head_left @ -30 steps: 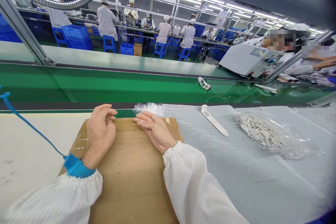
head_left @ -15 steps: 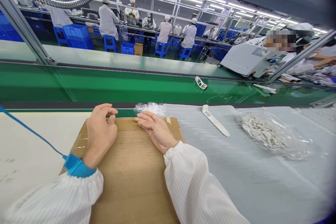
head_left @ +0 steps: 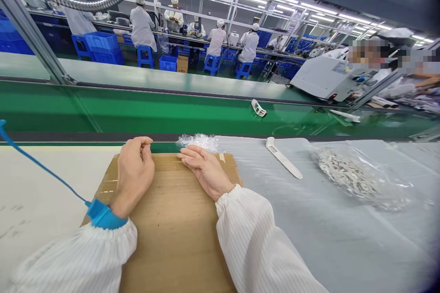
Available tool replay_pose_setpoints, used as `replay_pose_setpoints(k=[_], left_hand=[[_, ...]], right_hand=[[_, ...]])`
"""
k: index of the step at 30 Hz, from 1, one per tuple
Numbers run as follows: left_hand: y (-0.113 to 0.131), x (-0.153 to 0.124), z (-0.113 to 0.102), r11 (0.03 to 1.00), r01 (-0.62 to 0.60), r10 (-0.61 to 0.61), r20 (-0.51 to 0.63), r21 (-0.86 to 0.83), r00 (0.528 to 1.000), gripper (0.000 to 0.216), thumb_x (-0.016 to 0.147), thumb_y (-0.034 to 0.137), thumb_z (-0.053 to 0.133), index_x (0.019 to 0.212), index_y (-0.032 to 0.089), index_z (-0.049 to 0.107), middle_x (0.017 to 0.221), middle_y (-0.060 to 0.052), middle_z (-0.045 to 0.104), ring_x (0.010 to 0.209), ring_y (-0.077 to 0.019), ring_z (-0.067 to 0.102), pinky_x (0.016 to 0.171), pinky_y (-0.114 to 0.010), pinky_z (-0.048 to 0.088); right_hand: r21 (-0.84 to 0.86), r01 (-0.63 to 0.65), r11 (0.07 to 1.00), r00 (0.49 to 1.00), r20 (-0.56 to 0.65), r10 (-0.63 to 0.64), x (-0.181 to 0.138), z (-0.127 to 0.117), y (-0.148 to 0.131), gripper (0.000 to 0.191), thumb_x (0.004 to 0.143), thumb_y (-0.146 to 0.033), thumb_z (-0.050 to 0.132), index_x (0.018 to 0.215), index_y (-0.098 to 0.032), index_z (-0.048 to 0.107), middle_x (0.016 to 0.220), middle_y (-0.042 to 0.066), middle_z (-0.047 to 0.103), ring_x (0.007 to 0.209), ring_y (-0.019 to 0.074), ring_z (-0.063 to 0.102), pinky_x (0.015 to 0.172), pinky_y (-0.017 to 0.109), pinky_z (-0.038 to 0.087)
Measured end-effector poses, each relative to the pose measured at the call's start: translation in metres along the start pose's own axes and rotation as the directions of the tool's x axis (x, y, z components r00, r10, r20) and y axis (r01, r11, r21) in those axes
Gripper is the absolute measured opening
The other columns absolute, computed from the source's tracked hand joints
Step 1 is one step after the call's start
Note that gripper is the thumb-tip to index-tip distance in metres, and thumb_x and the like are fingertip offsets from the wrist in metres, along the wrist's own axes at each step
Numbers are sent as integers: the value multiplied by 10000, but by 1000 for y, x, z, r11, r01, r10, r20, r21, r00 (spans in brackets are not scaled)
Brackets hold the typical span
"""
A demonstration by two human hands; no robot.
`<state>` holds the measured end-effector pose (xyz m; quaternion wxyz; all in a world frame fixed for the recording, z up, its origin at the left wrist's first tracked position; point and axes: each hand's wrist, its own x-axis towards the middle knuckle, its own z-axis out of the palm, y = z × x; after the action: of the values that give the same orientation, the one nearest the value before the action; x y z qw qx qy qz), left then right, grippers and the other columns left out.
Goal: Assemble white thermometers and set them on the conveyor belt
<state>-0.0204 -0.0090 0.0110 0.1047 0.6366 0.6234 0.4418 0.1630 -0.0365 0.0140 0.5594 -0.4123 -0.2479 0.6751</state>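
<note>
On the left half of the brown cardboard sheet (head_left: 175, 238) rests my left hand (head_left: 135, 169), its fingers curled inward and the thumb close to them; no object shows in it. A blue wrist strap (head_left: 105, 214) with a cord circles that wrist. My right hand (head_left: 206, 171) lies on its side near the sheet's far right corner, fingers stretched out and holding nothing. Just beyond its fingertips is crumpled clear plastic (head_left: 199, 141). Farther right, a white elongated plastic part (head_left: 283, 158) with a rectangular opening lies on the grey covering (head_left: 275, 210).
A clear bag of small white parts (head_left: 357, 176) lies at the right. Beyond the bench edge runs a green conveyor belt (head_left: 172, 114) carrying a white curved part (head_left: 258, 108). A white machine (head_left: 323, 75) stands behind it. People in white sit farther back.
The white curved part on the belt has shifted slightly left. My left hand's fingers have drawn a little closer together; my right hand is nearly still.
</note>
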Motion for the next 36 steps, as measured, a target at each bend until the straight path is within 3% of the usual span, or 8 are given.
replay_pose_setpoints(k=[10, 18, 23, 29, 33, 36], left_hand=[[5, 0, -2, 1000, 1, -1, 4, -9, 1000, 248, 823, 167, 477, 963, 188, 681, 948, -61, 579, 789, -196, 587, 798, -361, 515], [4, -1, -3, 999, -36, 36, 0, -33, 999, 263, 827, 147, 467, 945, 192, 698, 961, -49, 611, 763, -183, 579, 761, -353, 502], [6, -1, -3, 999, 2, -2, -2, -37, 1000, 218, 820, 165, 510, 904, 205, 708, 895, -35, 604, 710, -175, 574, 698, -344, 502], [7, -1, -3, 996, -28, 26, -32, -79, 999, 294, 739, 68, 491, 909, 193, 696, 1016, -53, 597, 813, -170, 620, 723, -311, 538], [8, -1, -4, 997, -46, 44, -41, -68, 998, 337, 663, 19, 467, 852, 202, 678, 987, -42, 598, 837, -175, 612, 640, -283, 515], [8, -1, -4, 996, -69, 66, -45, -57, 997, 351, 641, 5, 447, 825, 201, 672, 968, -36, 601, 814, -168, 599, 669, -292, 515]], right_hand=[[-2, 6, 1000, 1000, 0, -6, 1, 2, 0, 434, 664, -48, 766, 1050, -170, 608, 1154, 83, 724, 1079, 203, 702, 1086, 351, 468], [-10, 9, 1000, 1000, 5, -9, 1, 1, 0, 449, 649, -56, 771, 1054, -173, 614, 1161, 89, 719, 1082, 205, 698, 1111, 372, 440], [-16, 15, 1000, 1000, 14, -14, 1, 0, 0, 437, 654, -67, 774, 1048, -175, 620, 1176, 91, 714, 1090, 206, 695, 1110, 373, 444], [-13, 7, 1000, 1000, 4, -7, 0, 1, 0, 441, 664, -59, 773, 1060, -163, 611, 1170, 97, 716, 1082, 202, 699, 1092, 355, 461], [-7, 11, 1000, 1000, 12, -11, 1, 1, 1, 447, 664, -51, 771, 1065, -158, 605, 1161, 96, 719, 1071, 199, 704, 1084, 346, 468], [-8, 12, 1000, 1000, 9, -12, 2, 1, 0, 446, 664, -49, 769, 1064, -159, 604, 1154, 91, 721, 1067, 197, 705, 1080, 345, 471]])
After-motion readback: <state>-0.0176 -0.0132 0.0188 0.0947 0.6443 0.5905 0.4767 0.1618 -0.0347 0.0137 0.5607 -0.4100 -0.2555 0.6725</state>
